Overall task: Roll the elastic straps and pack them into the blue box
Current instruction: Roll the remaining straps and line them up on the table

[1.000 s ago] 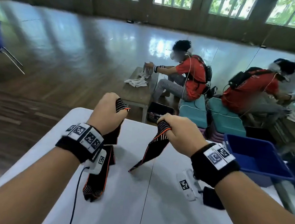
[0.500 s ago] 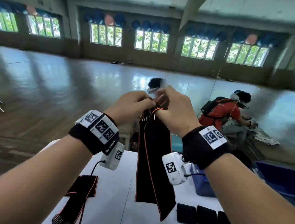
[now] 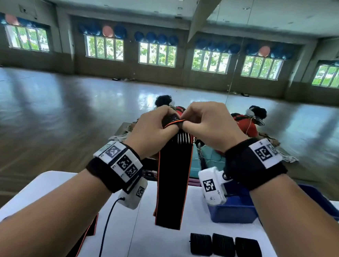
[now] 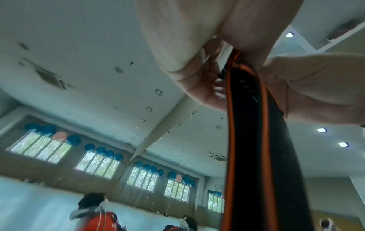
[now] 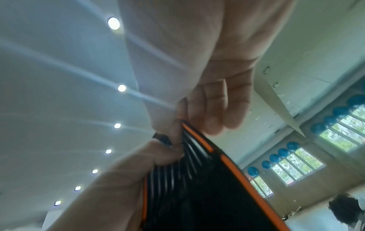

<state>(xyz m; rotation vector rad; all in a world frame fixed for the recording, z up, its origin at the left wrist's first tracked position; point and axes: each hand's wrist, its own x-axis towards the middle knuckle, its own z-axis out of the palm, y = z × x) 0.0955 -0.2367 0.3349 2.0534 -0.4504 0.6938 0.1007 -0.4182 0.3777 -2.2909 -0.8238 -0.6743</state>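
1. The left hand [image 3: 154, 130] and the right hand [image 3: 208, 124] are raised together at the centre of the head view, knuckles almost touching.
2. Both hands pinch the top end of one black strap [image 3: 172, 180] with orange edges; the fingers of each hand are curled round that end, which is folded over between the thumbs.
3. The strap hangs straight down from the hands, and its lower end sits just above the white table [image 3: 164, 251] in the lower middle of the frame.
4. In the left wrist view the strap [image 4: 250, 140] runs from the fingers at the top right down to the bottom edge.
5. In the right wrist view the ribbed end of the strap [image 5: 187, 179] is clamped between thumb and fingers at the centre of the frame.
6. A blue box [image 3: 237, 212] stands on the table at the right of the head view, partly hidden by the right forearm.
7. Three rolled black straps [image 3: 224, 246] lie in a row on the table at the lower right, in front of the box.
8. Another unrolled strap [image 3: 87, 236] lies on the table at the lower left, mostly behind the left forearm.
9. Two people in red shirts [image 3: 251, 125] sit on the floor behind the hands.
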